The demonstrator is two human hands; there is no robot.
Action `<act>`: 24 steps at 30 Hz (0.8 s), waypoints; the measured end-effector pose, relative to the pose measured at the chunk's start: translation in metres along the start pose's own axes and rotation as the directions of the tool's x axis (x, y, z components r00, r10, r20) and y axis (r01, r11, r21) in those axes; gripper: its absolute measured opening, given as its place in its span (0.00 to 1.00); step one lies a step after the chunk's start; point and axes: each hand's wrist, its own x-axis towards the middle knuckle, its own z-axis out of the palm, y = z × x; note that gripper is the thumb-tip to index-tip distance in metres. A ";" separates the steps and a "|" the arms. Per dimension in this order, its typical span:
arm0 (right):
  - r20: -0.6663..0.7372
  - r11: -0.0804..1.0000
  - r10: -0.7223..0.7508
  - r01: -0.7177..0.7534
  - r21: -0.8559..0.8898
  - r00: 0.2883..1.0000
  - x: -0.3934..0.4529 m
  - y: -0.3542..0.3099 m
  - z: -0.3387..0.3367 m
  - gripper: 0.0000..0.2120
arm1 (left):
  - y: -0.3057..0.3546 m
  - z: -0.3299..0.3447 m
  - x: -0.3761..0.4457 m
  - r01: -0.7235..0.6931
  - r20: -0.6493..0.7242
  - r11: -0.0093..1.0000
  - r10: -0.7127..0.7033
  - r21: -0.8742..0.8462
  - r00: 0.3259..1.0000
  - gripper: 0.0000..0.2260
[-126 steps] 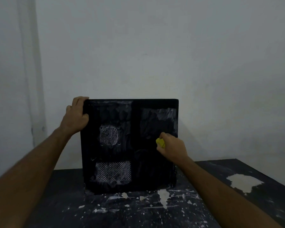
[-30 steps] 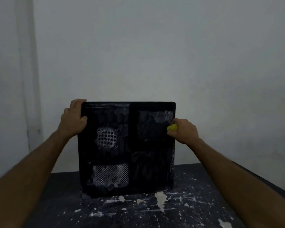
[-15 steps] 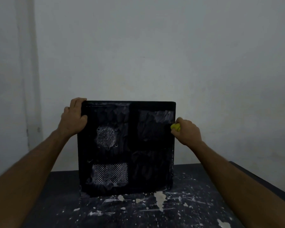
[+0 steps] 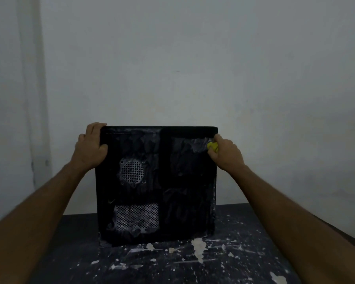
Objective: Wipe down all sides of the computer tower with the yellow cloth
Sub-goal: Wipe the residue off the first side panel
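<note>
1. Near the upper right corner of the computer tower [image 4: 158,181], the right hand [image 4: 225,152] presses the yellow cloth [image 4: 212,146] against the facing side panel; the step in hand looks like wiping this broad face, worked out to its top right edge.
2. Fingers of the right hand are curled tight around the cloth, which is bunched so that only a small yellow wad shows just left of the knuckles, touching the panel. One fingertip pokes up toward the tower's top edge, just above the wad.
3. At the opposite top corner, the left hand [image 4: 90,148] steadies the tower: its fingers [image 4: 94,128] hook over the top edge while the thumb lies against the front of the panel, a firm clamp.
4. Between the two hands the tower stands upright on the paint-spattered table [image 4: 244,253], near its far edge, with a round vent [image 4: 131,171] and a rectangular mesh grille [image 4: 136,217] below and right of the left fingers.
5. Pale smears lie on the panel just left of the cloth, so this face probably needs more passes.
6. Judging from the grip, the next move calls for sweeping the cloth across those streaks or over the edge beside the right fingers, then turning the tower to reach hidden sides while the left hand holds it.
</note>
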 end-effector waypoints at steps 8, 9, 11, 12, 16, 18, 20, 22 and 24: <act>0.048 1.000 -0.014 0.013 0.028 0.999 0.005 0.004 -0.011 0.13 | 0.002 0.000 0.000 0.003 -0.003 1.000 -0.003 -0.009 1.000 0.33; 0.078 1.000 -0.012 0.011 0.011 0.997 0.005 0.005 -0.012 0.12 | 0.002 0.000 0.000 0.004 -0.001 1.000 -0.004 -0.008 1.000 0.34; 0.014 1.000 0.003 -0.003 0.018 1.000 0.007 0.006 -0.014 0.12 | 0.001 0.000 0.000 0.006 0.000 1.000 -0.006 -0.003 1.000 0.34; -0.027 0.999 0.004 -0.003 0.032 1.000 0.008 0.006 -0.014 0.13 | 0.000 0.000 0.000 0.005 0.001 1.000 -0.005 -0.001 1.000 0.34; 0.046 0.999 0.010 -0.008 -0.046 0.999 0.015 0.000 -0.017 0.17 | 0.000 0.000 0.000 0.000 0.001 1.000 0.000 -0.004 1.000 0.34; -0.030 0.998 0.047 -0.048 -0.031 0.998 0.018 -0.002 -0.018 0.17 | 0.000 0.000 0.001 0.000 0.001 1.000 0.000 -0.007 1.000 0.34; -0.043 0.999 0.033 -0.033 -0.010 0.999 0.018 -0.002 -0.019 0.17 | 0.000 0.000 0.001 0.002 0.004 1.000 -0.002 -0.004 1.000 0.34; 0.033 0.999 0.032 -0.031 -0.027 0.999 0.017 -0.001 -0.020 0.16 | -0.001 0.001 0.001 0.002 0.007 1.000 -0.002 -0.007 1.000 0.34; -0.016 0.997 0.065 -0.066 -0.033 0.998 0.019 0.000 -0.022 0.16 | -0.002 0.001 0.002 0.001 0.002 1.000 -0.001 -0.007 1.000 0.34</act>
